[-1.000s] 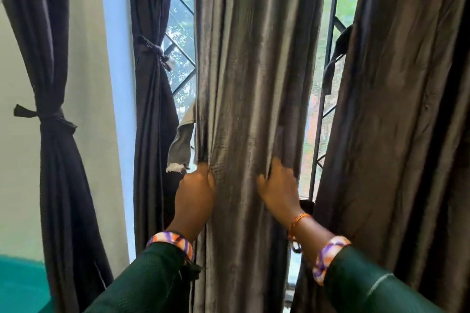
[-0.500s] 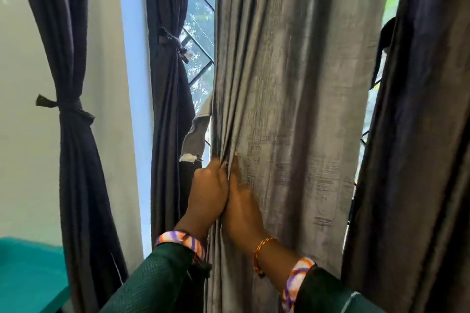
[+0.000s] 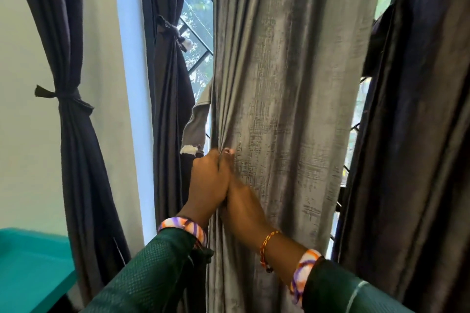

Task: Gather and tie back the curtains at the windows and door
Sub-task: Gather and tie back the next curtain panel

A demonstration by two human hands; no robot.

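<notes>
Head view: one window wall, hands low at centre.
Tied: dark pleated curtain on the far left point(image 3: 73, 119) and dark narrow curtain by the window bars point(image 3: 167, 84) each carry a knotted band.
In hand: wide grey textured curtain point(image 3: 287, 109), hanging centre, mostly spread.
Left hand point(image 3: 207, 185): fingers curled round its bunched left edge.
Right hand point(image 3: 241, 201): pressed beside it, pinching folds.
Left: finish gathering, tie; dark glossy curtain on the right point(image 3: 412, 160) hangs loose.
</notes>
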